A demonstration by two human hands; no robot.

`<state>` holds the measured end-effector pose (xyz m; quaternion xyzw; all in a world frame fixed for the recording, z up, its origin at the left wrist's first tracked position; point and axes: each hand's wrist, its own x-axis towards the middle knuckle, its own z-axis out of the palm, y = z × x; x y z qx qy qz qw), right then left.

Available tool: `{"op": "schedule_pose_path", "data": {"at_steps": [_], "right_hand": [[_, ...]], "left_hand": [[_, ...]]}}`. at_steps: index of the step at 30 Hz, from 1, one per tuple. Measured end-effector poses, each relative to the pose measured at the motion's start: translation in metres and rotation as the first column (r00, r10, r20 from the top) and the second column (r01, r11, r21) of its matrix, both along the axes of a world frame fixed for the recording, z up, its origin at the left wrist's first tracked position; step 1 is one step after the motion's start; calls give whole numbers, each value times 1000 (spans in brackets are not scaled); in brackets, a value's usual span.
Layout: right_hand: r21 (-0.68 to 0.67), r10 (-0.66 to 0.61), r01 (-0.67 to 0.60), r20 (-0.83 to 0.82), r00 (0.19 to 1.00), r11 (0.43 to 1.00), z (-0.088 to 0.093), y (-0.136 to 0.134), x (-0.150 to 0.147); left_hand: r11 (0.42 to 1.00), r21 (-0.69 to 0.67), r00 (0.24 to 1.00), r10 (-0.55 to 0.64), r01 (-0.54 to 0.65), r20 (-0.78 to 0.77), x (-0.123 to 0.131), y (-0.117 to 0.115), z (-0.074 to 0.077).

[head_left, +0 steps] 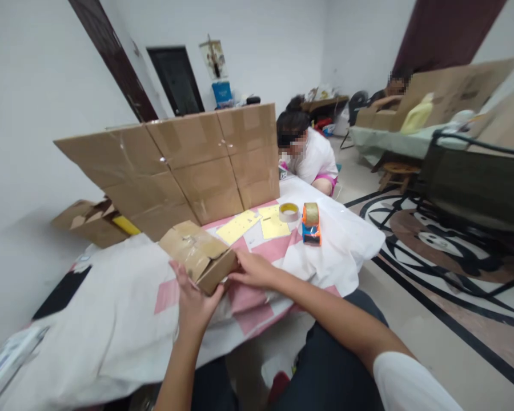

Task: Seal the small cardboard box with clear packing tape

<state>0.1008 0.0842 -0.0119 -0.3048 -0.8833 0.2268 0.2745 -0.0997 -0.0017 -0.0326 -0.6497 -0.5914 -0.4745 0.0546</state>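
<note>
A small taped cardboard box (196, 249) sits on a table covered with a white and pink cloth (124, 308). My left hand (193, 302) presses against the box's near lower side, fingers wrapped up along it. My right hand (253, 270) lies flat on the cloth with fingers together, touching the box's right end. An orange and blue tape dispenser (311, 224) and a loose tape roll (288, 212) stand farther back on the right. Yellow sheets (253, 224) lie between them and the box.
A tall wall of taped cardboard panels (188, 165) stands behind the table. A person in a white top (312, 157) bends over the table's far end. Flattened boxes (89, 220) lie at left. A dark chair frame (471, 182) and another table with cardboard stand at right.
</note>
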Motion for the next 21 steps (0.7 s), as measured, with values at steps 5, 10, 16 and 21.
{"op": "schedule_pose_path", "data": {"at_steps": [5,10,16,21], "right_hand": [[-30,25,-27,-66,997,999,-5,3,-1],[13,-37,38,-99,994,999,-4,-1,-8],[229,0,43,-183,983,973,-1,-4,-11],[410,88,-21,-145,985,912,-4,-9,-9]], "left_hand": [[998,-59,999,-25,26,27,0,-4,12],[994,-105,999,-26,30,43,0,-8,18],[991,-136,999,-1,6,34,-1,-9,19],[984,-174,996,52,-40,66,3,-10,17]]}}
